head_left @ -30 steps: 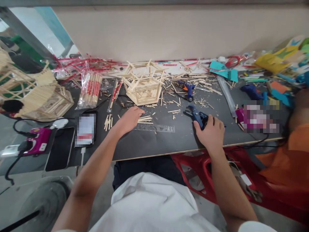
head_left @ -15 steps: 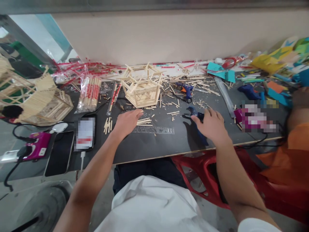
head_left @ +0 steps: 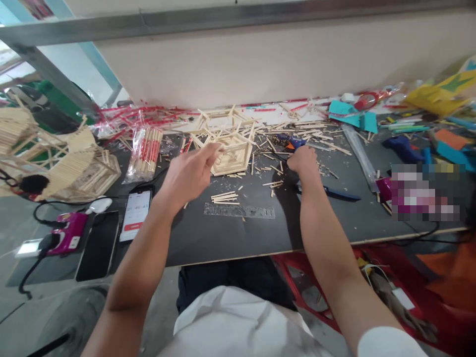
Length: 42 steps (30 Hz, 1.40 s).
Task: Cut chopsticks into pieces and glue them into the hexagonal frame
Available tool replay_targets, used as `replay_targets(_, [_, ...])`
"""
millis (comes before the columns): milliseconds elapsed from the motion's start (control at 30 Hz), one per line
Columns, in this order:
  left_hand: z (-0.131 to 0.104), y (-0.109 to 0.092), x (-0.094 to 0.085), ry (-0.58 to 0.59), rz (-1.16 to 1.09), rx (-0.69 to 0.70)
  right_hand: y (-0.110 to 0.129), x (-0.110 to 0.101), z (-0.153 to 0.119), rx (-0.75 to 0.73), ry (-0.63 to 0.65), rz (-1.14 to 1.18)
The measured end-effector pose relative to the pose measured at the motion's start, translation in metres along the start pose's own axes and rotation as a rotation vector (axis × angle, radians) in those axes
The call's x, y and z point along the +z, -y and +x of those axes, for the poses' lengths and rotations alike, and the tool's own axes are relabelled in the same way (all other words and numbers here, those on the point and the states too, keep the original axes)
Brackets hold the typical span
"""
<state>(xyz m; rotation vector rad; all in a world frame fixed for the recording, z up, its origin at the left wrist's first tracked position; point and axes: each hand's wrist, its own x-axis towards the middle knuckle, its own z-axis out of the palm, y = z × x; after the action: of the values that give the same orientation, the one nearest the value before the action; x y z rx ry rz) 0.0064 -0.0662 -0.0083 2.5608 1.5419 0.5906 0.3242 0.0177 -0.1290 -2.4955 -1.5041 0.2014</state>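
Observation:
My right hand (head_left: 303,161) is closed around the handle of a blue hot glue gun (head_left: 295,142), which lies among loose sticks. Its fingertips are partly hidden. My left hand (head_left: 191,171) is held over the table in front of an open-framed wooden stick model (head_left: 238,157), thumb and fingers pinched together. I cannot make out what, if anything, is between them. Blue-handled pliers (head_left: 340,193) lie beyond my right forearm. A clear ruler (head_left: 238,210) rests flat near the table's front, with several cut sticks (head_left: 225,197) just behind it.
Bagged chopsticks (head_left: 145,153) lie left of the model. Two phones, one a dark phone (head_left: 97,245), and a purple power strip (head_left: 69,233) occupy the left side. A larger stick structure (head_left: 92,171) stands behind them. Teal paper (head_left: 351,115) and a plastic sleeve (head_left: 360,156) are at right.
My right hand has left the pliers on the table and moved back and left to the glue gun. My left hand has risen off the table and curled into a pinch. The view has shifted.

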Motion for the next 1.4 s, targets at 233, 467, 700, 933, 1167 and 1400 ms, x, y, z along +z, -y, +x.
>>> replay_targets(233, [0.047,0.008,-0.022,-0.233,-0.143,-0.038,-0.010,0.000,-0.004,0.122,-0.127,0.165])
replay_targets(467, [0.056,0.035,-0.014,-0.151,-0.097,-0.067,-0.004,-0.013,-0.015,0.076,-0.246,0.316])
replay_targets(700, [0.059,0.048,-0.016,-0.046,-0.065,-0.065,0.019,-0.029,-0.028,-0.194,-0.339,0.611])
replay_targets(933, [0.063,0.048,-0.007,-0.011,-0.059,-0.017,0.050,-0.067,-0.007,-0.466,-0.360,0.548])
replay_targets(1167, [0.065,0.047,-0.007,-0.022,-0.039,0.000,0.061,-0.077,0.010,-0.658,-0.362,0.417])
replay_targets(1400, [0.068,0.041,-0.005,-0.030,0.030,0.012,0.055,-0.076,0.018,-0.676,-0.340,0.365])
